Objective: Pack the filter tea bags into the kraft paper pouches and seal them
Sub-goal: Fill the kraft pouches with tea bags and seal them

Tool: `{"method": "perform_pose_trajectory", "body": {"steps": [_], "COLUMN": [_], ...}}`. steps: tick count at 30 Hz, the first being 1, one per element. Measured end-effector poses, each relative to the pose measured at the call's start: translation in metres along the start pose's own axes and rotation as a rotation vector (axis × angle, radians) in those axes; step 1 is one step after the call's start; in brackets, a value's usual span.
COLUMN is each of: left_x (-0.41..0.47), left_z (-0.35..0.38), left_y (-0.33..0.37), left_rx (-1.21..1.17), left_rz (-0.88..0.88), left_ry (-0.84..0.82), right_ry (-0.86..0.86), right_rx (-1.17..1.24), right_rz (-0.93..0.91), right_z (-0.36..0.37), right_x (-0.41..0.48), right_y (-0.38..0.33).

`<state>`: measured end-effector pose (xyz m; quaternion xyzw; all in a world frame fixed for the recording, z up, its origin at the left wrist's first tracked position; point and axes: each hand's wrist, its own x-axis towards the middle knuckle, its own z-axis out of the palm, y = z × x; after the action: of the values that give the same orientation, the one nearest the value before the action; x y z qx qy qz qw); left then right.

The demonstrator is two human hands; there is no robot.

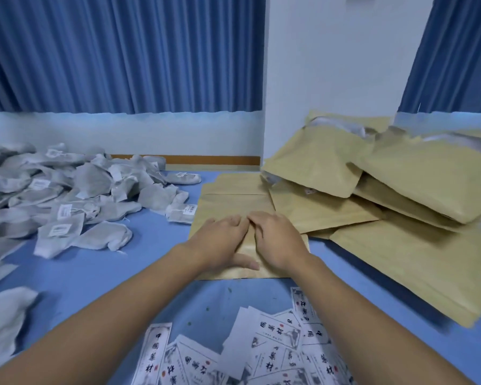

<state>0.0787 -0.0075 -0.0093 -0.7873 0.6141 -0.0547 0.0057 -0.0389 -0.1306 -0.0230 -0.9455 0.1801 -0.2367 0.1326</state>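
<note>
A flat kraft paper pouch [228, 207] lies on the blue table in front of me. Both hands lie side by side on its near half. My left hand [220, 243] presses down with fingers stretched out and the thumb pointing right along the pouch's near end. My right hand [278, 240] presses flat beside it, fingertips touching those of the left. A heap of grey filter tea bags [75, 195] with small white tags covers the table to the left. What is inside the pouch is hidden.
Filled and flat kraft pouches [400, 184] are stacked at the right, reaching the near right edge. Printed paper labels [256, 348] lie scattered between my forearms. One loose tea bag [6, 318] sits at the near left. Blue curtains and a white wall stand behind.
</note>
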Motion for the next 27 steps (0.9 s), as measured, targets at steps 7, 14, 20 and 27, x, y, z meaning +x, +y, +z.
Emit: {"method": "perform_pose_trajectory", "body": {"steps": [7,14,20,27], "left_x": [-0.022,-0.033,-0.053,-0.072], "left_z": [0.006,-0.025,-0.040,-0.023], "left_y": [-0.006,-0.031,-0.044,-0.043], "left_rx": [0.283,-0.072,-0.047,0.118], "left_rz": [0.182,0.151,0.149,0.115], "left_ry": [0.085,-0.033,0.105,0.324], "right_ry": [-0.025,-0.119,-0.149,-0.008], "right_rx": [-0.223,-0.038,-0.242,0.175], "right_rz": [-0.147,-0.407,-0.234,-0.190], "right_z": [-0.003,-0.026,-0.041,-0.040], "right_x": [-0.003,-0.031,-0.019,-0.014], "right_y": [0.009,-0.010,-0.025,-0.037]}}
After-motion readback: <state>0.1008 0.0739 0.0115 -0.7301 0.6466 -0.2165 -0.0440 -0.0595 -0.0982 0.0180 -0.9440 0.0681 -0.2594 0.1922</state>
